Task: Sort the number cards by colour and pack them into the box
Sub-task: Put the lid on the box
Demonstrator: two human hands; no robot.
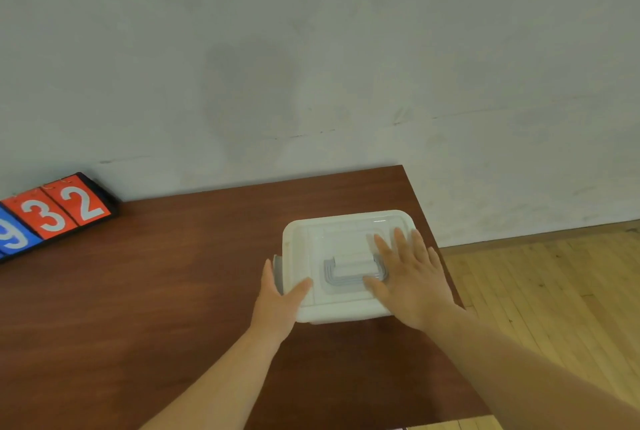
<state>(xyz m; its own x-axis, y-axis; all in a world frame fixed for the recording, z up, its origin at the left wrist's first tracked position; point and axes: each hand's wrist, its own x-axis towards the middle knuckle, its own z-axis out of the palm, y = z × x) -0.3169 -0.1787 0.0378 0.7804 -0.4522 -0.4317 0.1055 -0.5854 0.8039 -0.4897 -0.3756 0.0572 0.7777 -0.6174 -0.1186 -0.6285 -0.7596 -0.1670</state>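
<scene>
A white plastic box (346,232) sits on the brown tabletop (173,291) with its lid on. A grey handle (349,275) lies folded flat in the lid's middle recess. The box stands close to the tabletop's far right corner, and its right side is near the edge.

The right hand (412,287) lies flat on the right half of the lid, palm down. Its fingers (401,242) are straight and spread toward the box's far edge, and its thumb touches the right end of the handle. It grips nothing and only rests or presses on the lid.

The left hand (277,305) is at the box's near left corner. Its thumb (301,287) lies on top of the lid, and its straight fingers run along the box's left wall, against a grey latch (277,270) there. The hand is wide and brackets the corner rather than closing around it.

The number cards are well to the left of the box, at the tabletop's far left. A red card marked 2 (83,204) is the nearest to the box. A red card marked 3 (43,218) is just beside it, then a blue card marked 9 (14,237) that the picture edge cuts off. All three sit in a black holder (104,194) that leans back toward the pale wall (311,48). None of these cards touches the box.

To the right of the box, beyond the tabletop's edge, is a light wooden floor (554,291).
</scene>
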